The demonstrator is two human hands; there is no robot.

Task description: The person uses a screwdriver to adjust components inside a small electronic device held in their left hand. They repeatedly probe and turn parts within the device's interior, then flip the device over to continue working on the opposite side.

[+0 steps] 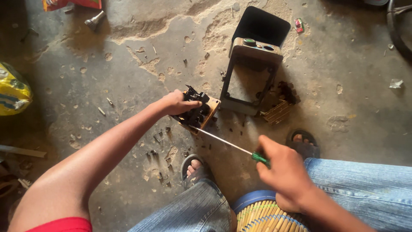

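Note:
My left hand (175, 103) grips a black electrical part mounted on a small wooden board (200, 112), holding it down on the concrete floor. My right hand (284, 172) holds a screwdriver with a green handle (260, 158); its long metal shaft (221, 141) runs up-left, and the tip meets the black part at the board's lower edge. Just behind the board stands an open tan metal casing (251, 73) with a black lid and a green button on top.
Small screws and metal scraps (159, 137) lie scattered on the cracked floor by my sandalled feet (194, 165). A woven stool (262, 217) sits between my knees. A yellow bag (13, 90) lies at left, a brown slatted piece (277, 111) beside the casing.

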